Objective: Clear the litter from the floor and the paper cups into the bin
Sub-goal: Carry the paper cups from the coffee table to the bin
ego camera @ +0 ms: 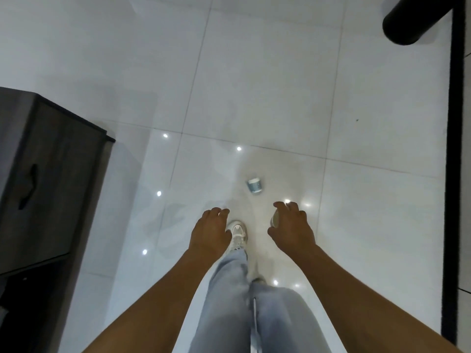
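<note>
Glossy white tile floor (254,85), dark cabinet (51,174) left, paper cup (254,185) mid-floor.

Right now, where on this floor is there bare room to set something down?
Bare tiles stretch between the dark cabinet and the black strip, beyond the paper cup. It is crowded near the shoe, under both hands.

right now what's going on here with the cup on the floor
A person stands on the white tiled floor, both arms stretched forward and down. The right hand seems to hold a small pale object, possibly a cup. The left hand is empty. A paper cup lies ahead, untouched.
</note>
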